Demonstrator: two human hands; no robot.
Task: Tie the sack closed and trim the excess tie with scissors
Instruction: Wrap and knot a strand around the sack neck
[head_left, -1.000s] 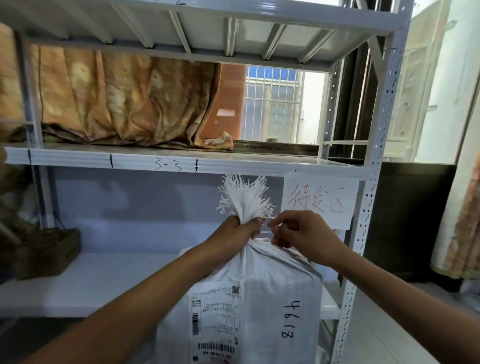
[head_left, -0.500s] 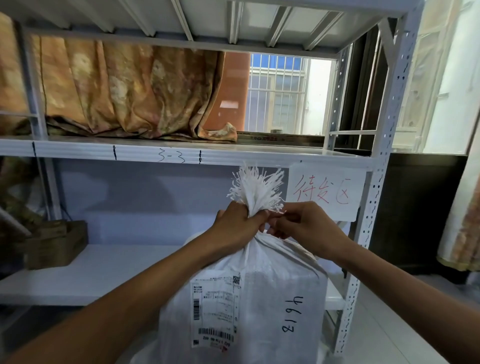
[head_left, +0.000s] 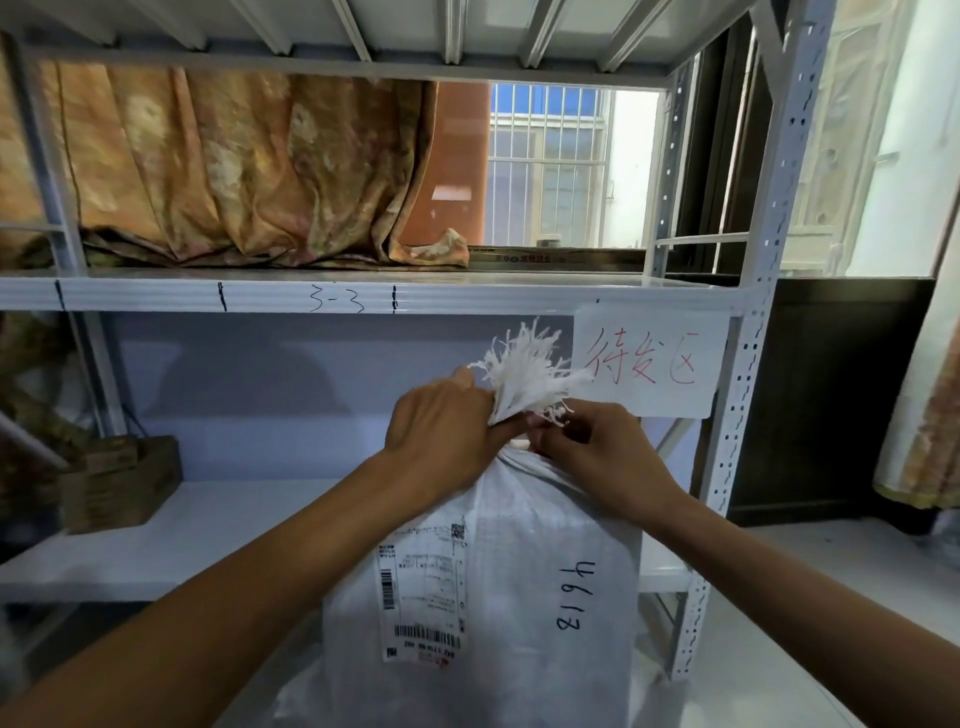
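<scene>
A white woven sack (head_left: 519, 587) stands upright in front of me, with a shipping label (head_left: 421, 592) and the number 4613 written on its side. Its mouth is gathered into a frayed white tuft (head_left: 527, 376) that leans to the right. My left hand (head_left: 441, 431) is clenched around the gathered neck just under the tuft. My right hand (head_left: 587, 452) pinches at the neck from the right side, fingertips touching the left hand. A small white bit shows between the two hands; I cannot tell whether it is a tie. No scissors are in view.
A grey metal shelving rack (head_left: 363, 296) stands right behind the sack, with a paper sign (head_left: 649, 364) in red writing taped to it. A brown box (head_left: 119, 483) sits on the lower shelf at left. An upright post (head_left: 737, 415) is close on the right.
The two hands have come together at the sack's neck and risen a little. The frayed tuft, upright before, now leans to the right.
</scene>
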